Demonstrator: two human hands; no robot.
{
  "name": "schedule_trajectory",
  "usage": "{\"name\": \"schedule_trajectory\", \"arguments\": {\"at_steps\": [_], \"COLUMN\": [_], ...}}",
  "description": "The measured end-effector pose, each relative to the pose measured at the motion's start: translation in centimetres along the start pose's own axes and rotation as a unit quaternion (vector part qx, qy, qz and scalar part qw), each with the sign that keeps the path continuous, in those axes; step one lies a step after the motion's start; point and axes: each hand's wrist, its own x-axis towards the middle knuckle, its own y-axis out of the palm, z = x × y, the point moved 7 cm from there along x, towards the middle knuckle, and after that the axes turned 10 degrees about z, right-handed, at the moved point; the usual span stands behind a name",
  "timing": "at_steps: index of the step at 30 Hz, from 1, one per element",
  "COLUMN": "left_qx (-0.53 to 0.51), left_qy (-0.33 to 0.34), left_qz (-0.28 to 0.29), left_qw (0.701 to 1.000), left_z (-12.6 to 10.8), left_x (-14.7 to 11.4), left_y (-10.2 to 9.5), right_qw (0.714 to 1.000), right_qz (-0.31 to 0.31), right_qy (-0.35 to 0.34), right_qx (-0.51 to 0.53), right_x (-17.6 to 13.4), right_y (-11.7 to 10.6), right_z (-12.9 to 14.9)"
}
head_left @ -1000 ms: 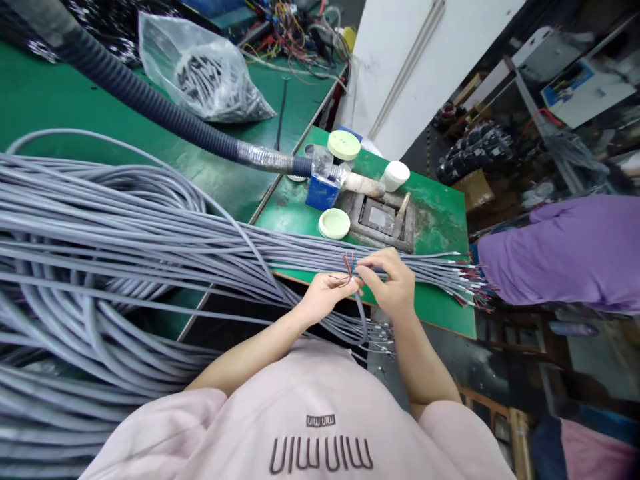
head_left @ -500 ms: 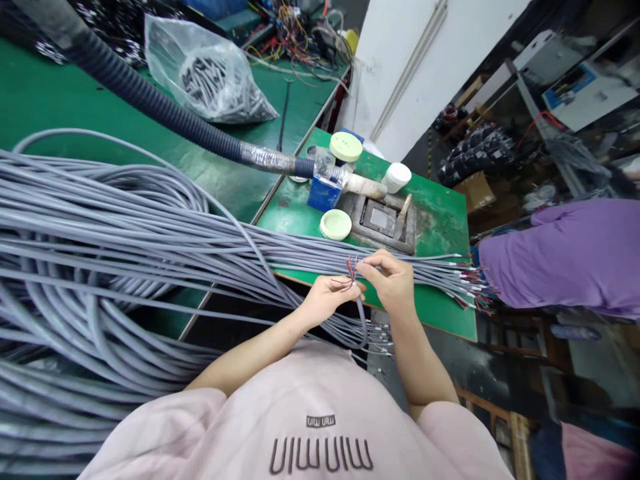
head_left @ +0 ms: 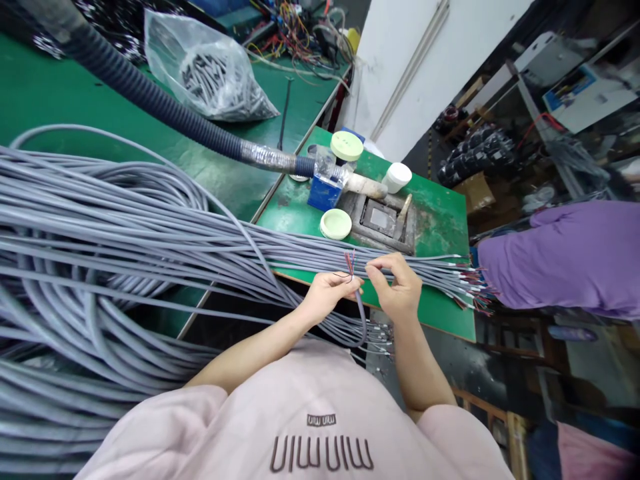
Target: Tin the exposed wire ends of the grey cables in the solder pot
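My left hand (head_left: pixel 330 295) pinches a grey cable (head_left: pixel 361 313) close to its stripped end. Thin coloured wires (head_left: pixel 349 263), red, dark and bluish, fan upward out of that end. The cable bends down below the fingers toward other cable ends. Just right of the wires is my right hand (head_left: pixel 400 287), thumb and forefinger pinched together and a small gap from the wires. Whatever may be between those fingertips is too small to make out. Behind both hands a bundle of grey cables (head_left: pixel 300 248) runs across the green bench.
Stripped cable ends (head_left: pixel 473 287) lie at the bench's right edge. Beyond the bundle are a solder pot (head_left: pixel 383 219), a pale green lid (head_left: pixel 335 225), a white jar (head_left: pixel 397 177) and a ribbed hose (head_left: pixel 200 123). A person in purple (head_left: pixel 560 257) is at the right.
My right hand has drawn back a little to the right, away from the wires. The wires now stand more upright and together. My left hand keeps its hold on the cable.
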Motion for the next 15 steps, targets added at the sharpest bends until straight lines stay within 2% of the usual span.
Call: {"name": "schedule_trajectory", "arguments": {"at_steps": [3,5,7,9,11,15], "left_qx": [-0.003,0.005,0.005,-0.012,-0.037,-0.062], "left_qy": [0.012,0.022,0.015,-0.008,-0.023,0.010], "left_qz": [-0.014,-0.023,-0.011,0.026,0.059,0.037], "left_qw": [1.000,0.999,1.000,1.000,0.997,0.997], "left_z": [0.2,0.0,0.0,0.2,0.3,-0.7], "left_x": [0.1,0.1,0.2,0.5,0.9,1.7], "left_y": [-0.5,-0.8,-0.9,-0.7,-0.8,-2.1], "right_qw": [0.993,0.974,0.957,0.954,0.956,0.953], "right_qz": [0.086,0.180,0.246,0.254,0.235,0.232], "right_qy": [0.075,0.112,0.125,0.129,0.140,0.153], "right_qx": [0.037,0.074,0.090,0.094,0.103,0.121], "right_x": [-1.0,-2.3,-3.6,-4.5,-5.0,-5.3], "right_y": [1.1,2.6,3.7,3.9,3.6,3.2], "right_z": [-1.9,-2.9,-3.3,-3.5,-3.7,-3.8]}}
